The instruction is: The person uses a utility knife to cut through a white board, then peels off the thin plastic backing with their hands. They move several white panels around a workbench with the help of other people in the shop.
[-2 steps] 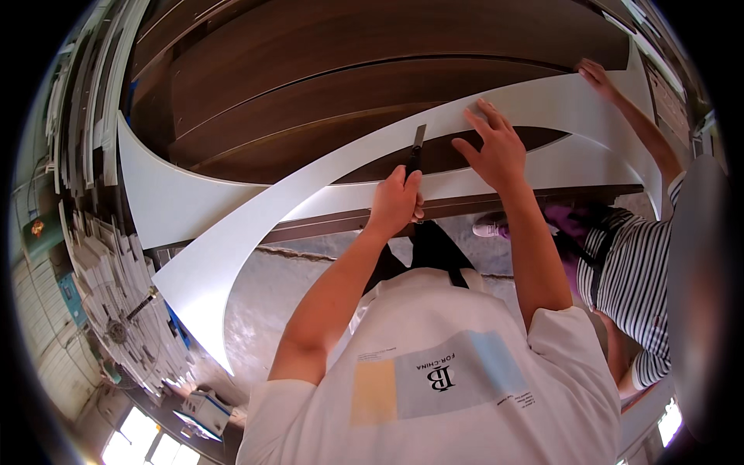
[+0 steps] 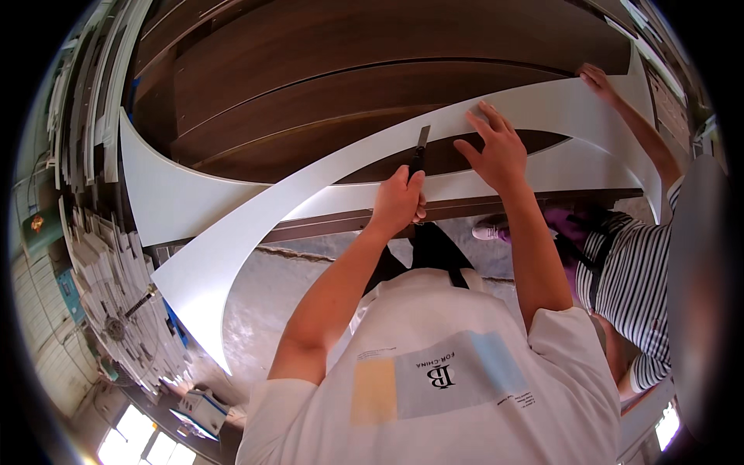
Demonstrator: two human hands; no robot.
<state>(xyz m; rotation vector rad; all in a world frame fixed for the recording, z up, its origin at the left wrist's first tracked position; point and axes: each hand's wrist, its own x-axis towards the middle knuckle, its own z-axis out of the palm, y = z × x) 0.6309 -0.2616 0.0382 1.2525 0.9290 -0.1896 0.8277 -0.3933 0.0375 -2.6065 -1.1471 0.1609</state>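
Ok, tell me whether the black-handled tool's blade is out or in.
Out: the metal blade extends bare beyond the black handle in the left hand.

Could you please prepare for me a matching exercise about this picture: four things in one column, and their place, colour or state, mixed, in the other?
Things:
1. Left hand
2. Right hand
3. Co-worker's hand
4. Large curved boards

Descriptions:
A. Dark brown, at the top of the picture
B. Spread open over the white curved panel
C. Closed around a dark-handled bladed tool
D. At the panel's upper edge, toward the picture's right

Right pairs: 1-C, 2-B, 3-D, 4-A
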